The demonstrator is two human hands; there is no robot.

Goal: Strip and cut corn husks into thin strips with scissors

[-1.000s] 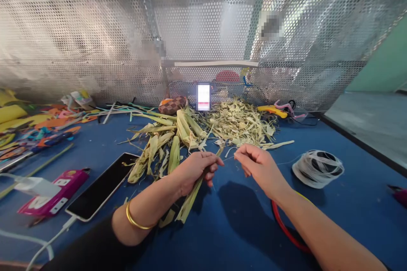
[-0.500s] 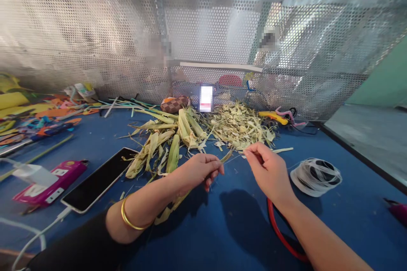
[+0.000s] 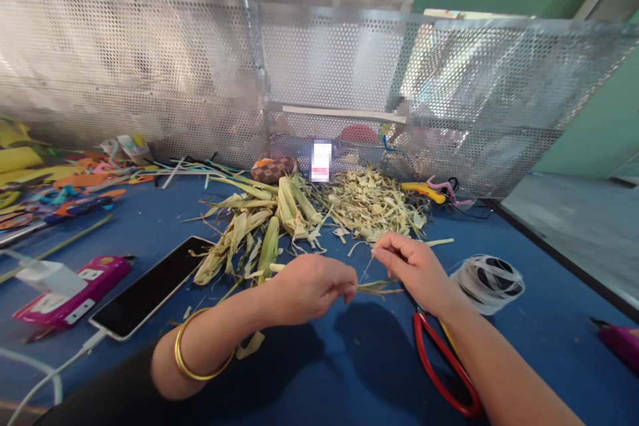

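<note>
My left hand (image 3: pixel 309 287) is closed around a bundle of dried corn-husk strips (image 3: pixel 375 288) whose tips poke out to the right, roughly level over the blue table (image 3: pixel 150 226). My right hand (image 3: pixel 414 267) pinches a thin pale thread (image 3: pixel 367 269) just above those tips. A gold bangle (image 3: pixel 192 359) circles my left wrist. The coil of white thread (image 3: pixel 486 274) lies on the table right of my right hand.
Husk leaves (image 3: pixel 259 229) and shredded husk (image 3: pixel 374 203) are heaped behind my hands. A phone (image 3: pixel 144 287) on a cable and a pink power strip (image 3: pixel 70 289) lie at the left. Red-handled scissors (image 3: pixel 442 363) sit under my right forearm. Perforated metal panels (image 3: pixel 150 80) fence the table's far side.
My left hand has turned the husk bundle from pointing up and away to lying level, tips to the right. Both hands have dropped lower and nearer. The camera tilted up a little.
</note>
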